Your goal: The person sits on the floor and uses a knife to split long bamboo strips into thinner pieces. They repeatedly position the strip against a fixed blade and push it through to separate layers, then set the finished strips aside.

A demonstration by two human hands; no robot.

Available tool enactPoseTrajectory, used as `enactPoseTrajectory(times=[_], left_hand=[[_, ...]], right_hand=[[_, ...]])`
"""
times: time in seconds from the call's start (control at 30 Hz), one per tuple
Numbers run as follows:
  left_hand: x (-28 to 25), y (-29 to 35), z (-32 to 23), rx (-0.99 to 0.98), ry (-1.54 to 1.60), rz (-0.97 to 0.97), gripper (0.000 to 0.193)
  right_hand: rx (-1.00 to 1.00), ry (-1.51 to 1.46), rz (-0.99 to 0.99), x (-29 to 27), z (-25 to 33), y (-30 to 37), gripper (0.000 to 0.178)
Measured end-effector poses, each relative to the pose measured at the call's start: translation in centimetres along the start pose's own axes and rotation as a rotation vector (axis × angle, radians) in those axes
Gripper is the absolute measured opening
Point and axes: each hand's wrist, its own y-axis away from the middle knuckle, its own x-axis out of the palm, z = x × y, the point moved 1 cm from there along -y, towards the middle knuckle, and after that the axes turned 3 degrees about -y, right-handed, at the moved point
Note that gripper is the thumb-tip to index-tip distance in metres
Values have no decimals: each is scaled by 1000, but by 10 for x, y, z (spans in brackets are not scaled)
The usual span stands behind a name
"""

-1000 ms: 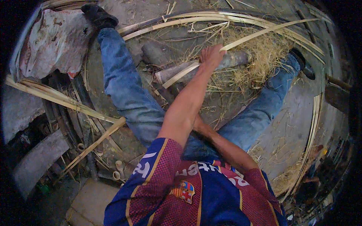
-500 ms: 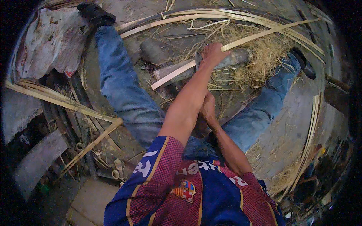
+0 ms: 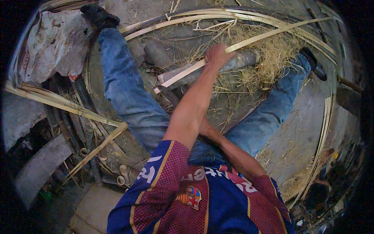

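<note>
My left hand [image 3: 219, 56] is closed around a long pale split-bamboo strip [image 3: 269, 37], which slants from its near-left end up to the far right. Beneath the strip lies a thick greyish pole [image 3: 243, 60]. My right hand [image 3: 204, 128] is low between my legs, mostly covered by my left forearm, so its fingers are hidden. A dark flat knife blade [image 3: 170, 96] shows on the other side of that forearm, by the near end of the strip; its handle is out of sight.
Curly pale shavings [image 3: 274, 50] are heaped at the far right. Long bent strips [image 3: 187, 17] arc across the far floor, and more strips [image 3: 323, 128] lie at right. At left are a whitish sack [image 3: 54, 43], folded strips [image 3: 78, 109] and dark poles. My jeans-clad legs [image 3: 124, 74] spread on both sides.
My right hand has pulled back toward my body and left, behind my left forearm. The dark blade has moved from beside my left hand to the strip's near end. The left hand still grips the strip.
</note>
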Motion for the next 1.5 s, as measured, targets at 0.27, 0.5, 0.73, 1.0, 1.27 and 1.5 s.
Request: enactPoseTrajectory(times=[0.27,0.5,0.73,1.0,1.27,1.5], left_hand=[[2,6,-6,-2,17,-19,59],[-19,14,25,148,195,-254,56],[-190,196,71,100,296,-924,25],[-114,376,271,-506,-45,-671,40],[-81,461,348,-590,-253,-448,37],[-141,357,186,-76,-177,-961,28]], right_hand=[[-203,-84,12,2,6,2,52],[358,-132,-178,-44,-40,14,44],[203,-680,-707,-104,-61,13,37],[192,-634,-834,-100,-46,11,25],[13,156,-674,-102,-24,25,38],[27,493,-740,-113,-52,26,37]])
